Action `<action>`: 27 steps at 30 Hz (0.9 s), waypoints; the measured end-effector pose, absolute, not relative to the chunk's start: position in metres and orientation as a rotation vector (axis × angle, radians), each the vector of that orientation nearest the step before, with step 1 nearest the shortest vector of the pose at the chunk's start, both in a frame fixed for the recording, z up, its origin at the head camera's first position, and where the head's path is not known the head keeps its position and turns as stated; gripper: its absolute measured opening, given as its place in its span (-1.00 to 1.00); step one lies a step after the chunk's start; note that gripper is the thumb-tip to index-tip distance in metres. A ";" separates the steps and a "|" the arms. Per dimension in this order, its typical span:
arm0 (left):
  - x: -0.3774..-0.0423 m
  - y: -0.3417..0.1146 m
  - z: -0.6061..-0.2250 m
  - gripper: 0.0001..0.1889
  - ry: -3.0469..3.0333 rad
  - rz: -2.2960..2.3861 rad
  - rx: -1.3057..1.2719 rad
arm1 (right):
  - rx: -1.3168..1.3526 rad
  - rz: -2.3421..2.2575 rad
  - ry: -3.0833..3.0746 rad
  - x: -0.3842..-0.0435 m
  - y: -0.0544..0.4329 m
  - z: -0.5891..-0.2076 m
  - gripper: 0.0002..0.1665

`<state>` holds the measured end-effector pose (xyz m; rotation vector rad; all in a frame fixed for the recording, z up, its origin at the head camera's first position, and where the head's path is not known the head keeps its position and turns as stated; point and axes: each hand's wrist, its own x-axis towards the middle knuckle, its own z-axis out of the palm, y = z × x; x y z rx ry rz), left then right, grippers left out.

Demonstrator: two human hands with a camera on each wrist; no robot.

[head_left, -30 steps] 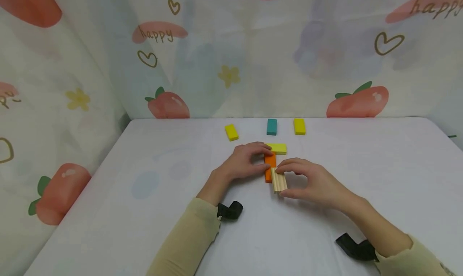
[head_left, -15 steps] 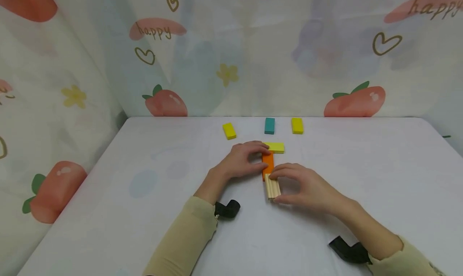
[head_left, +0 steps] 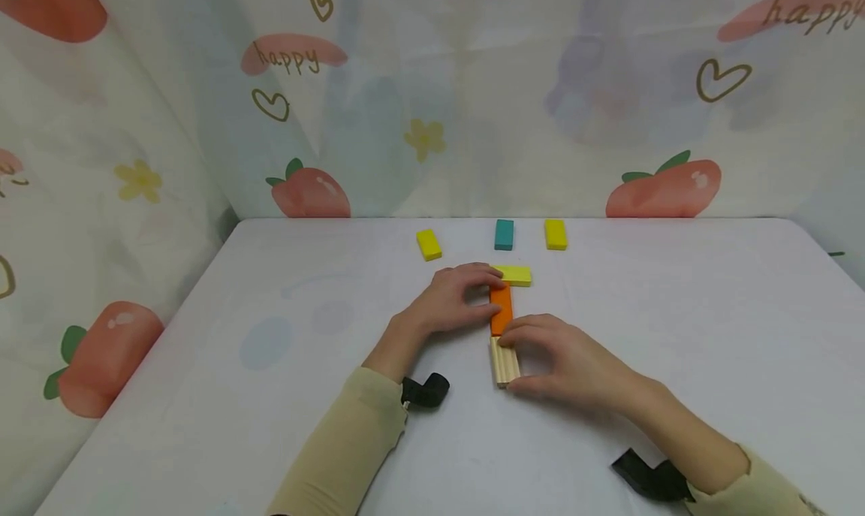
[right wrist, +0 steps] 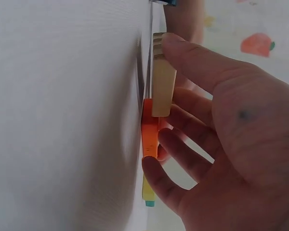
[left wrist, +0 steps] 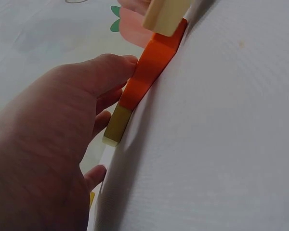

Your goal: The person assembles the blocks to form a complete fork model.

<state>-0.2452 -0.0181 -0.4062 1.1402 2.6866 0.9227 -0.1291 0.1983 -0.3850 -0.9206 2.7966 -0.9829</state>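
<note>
Right hand holds the ribbed wooden block lengthwise: thumb at the block's near end, index finger at its far end, other fingers spread. Block sits at the near end of the orange block, roughly in line with it in the head view. Wrist views show the wood higher off the table than the orange; can't tell if the two touch. Left hand is on the left side of the orange block, thumb and fingers bent, thumb against the orange; can't tell whether it actually grips. Orange lies flat on the table, long side pointing away from the person. Light yellow block lies crosswise at its far end, part hidden by left fingers. Near the back edge, a loose row: yellow block on the left, slightly angled; teal block; yellow block on the right. All three well apart. Strawberry-print cloth behind the table. Black mount on each wrist, beige sleeves.
</note>
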 end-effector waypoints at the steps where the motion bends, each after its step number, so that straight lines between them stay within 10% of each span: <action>1: -0.245 -0.018 -0.406 -0.64 2.686 0.921 1.140 | -0.926 -0.975 2.795 -0.129 0.198 -0.385 -0.48; 27: -0.246 -0.018 -0.407 -0.63 2.685 0.937 1.170 | -1.133 -0.960 2.787 -0.131 0.203 -0.388 -0.56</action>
